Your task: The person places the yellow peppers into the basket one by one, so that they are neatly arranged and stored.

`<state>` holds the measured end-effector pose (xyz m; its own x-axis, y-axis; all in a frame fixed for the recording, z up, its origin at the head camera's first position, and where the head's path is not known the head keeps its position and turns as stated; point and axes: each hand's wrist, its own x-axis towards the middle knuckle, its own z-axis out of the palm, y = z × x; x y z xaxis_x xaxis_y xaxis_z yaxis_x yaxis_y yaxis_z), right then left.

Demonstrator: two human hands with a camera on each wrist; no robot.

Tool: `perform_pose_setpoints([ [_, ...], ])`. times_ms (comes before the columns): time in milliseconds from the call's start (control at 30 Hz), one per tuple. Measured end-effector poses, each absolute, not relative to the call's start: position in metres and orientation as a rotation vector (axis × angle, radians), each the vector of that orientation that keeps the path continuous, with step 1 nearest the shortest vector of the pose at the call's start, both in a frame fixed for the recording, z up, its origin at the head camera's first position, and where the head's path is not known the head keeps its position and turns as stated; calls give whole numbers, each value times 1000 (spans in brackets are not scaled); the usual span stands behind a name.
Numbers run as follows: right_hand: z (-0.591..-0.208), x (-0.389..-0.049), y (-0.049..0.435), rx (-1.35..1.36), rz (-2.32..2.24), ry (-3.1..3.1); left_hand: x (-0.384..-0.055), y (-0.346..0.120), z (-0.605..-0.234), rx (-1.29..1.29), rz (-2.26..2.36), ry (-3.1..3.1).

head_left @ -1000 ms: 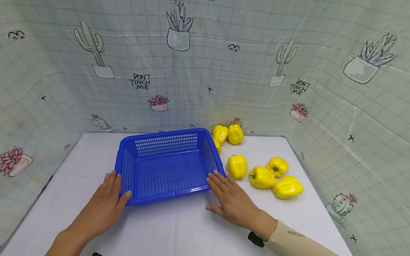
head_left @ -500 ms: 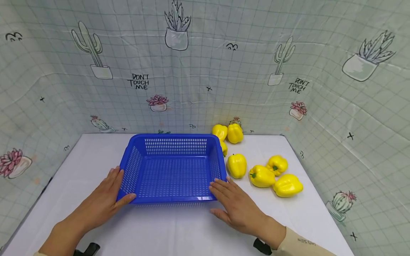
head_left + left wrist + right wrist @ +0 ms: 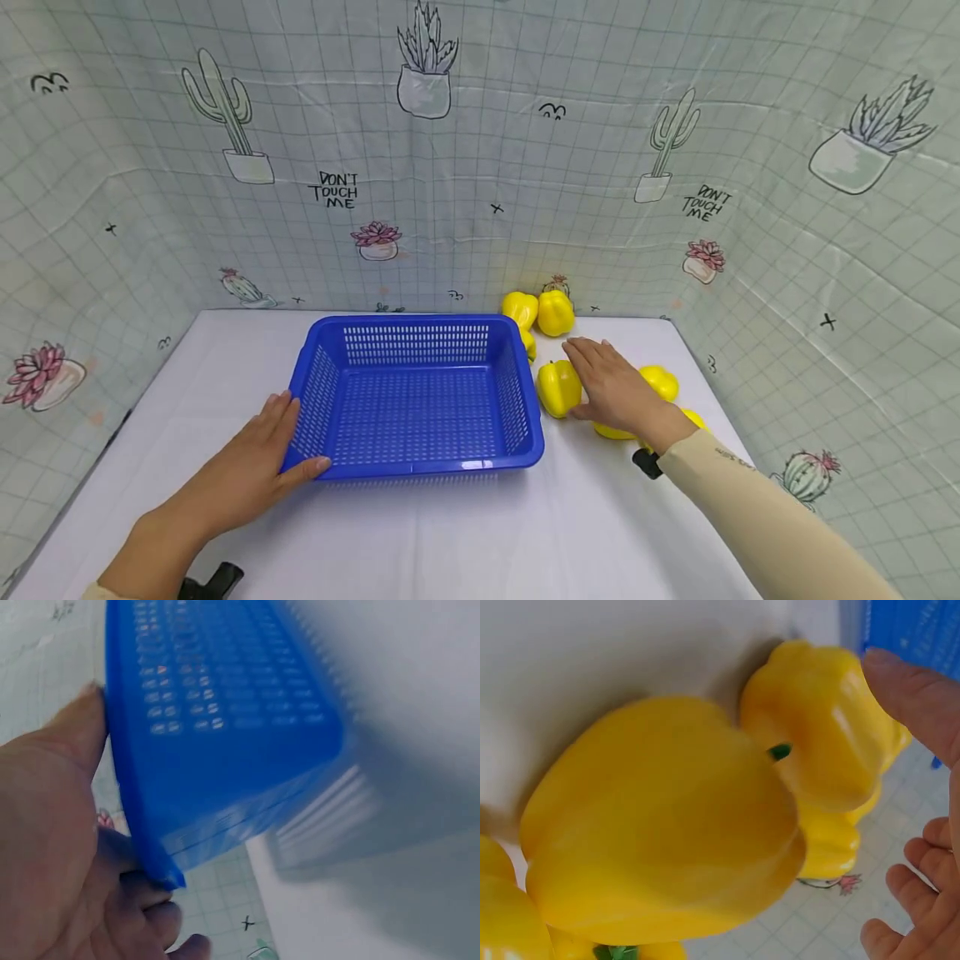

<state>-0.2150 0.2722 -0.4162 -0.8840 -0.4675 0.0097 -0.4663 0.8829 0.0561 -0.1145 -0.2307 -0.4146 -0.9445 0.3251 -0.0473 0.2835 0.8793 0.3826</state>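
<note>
A blue plastic basket [image 3: 420, 408] with slotted sides stands upright on the white table. My left hand [image 3: 247, 467] rests at its front left corner, fingers extended along the left rim and thumb across the front rim. In the left wrist view, the thumb and fingers [image 3: 135, 911] lie either side of that corner. My right hand [image 3: 618, 387] hovers over the yellow bell peppers on the right, its fingers extended and holding nothing. Its thumb overlaps the edge of the nearest pepper [image 3: 557, 390]. A large pepper [image 3: 660, 825] fills the middle of the right wrist view.
Behind the basket's right side sit more peppers [image 3: 556, 313], one partly hidden by the rim. Others [image 3: 660, 382] lie partly covered by my right hand and forearm. A patterned cloth [image 3: 480, 167] encloses the back and sides of the table [image 3: 420, 542].
The basket has swung square to me and shifted slightly right. My right hand has left its front right corner and moved right and forward over the peppers. My left hand stays at its corner.
</note>
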Motion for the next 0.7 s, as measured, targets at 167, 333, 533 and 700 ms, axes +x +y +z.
perform_pose_setpoints([
  [167, -420, -226, 274, 763, -79, -3106, -127, -237, -409, 494, 587, 2892],
  [333, -429, -234, 271, 796, -85, -3127, -138, -243, -410, 496, 628, 2857],
  [533, -438, -238, 269, 748, -124, -3165, -140, -241, -411, 473, 682, 2815],
  [700, -436, -242, 271, 700, -100, -3126, -138, -238, -411, 453, 683, 2811],
])
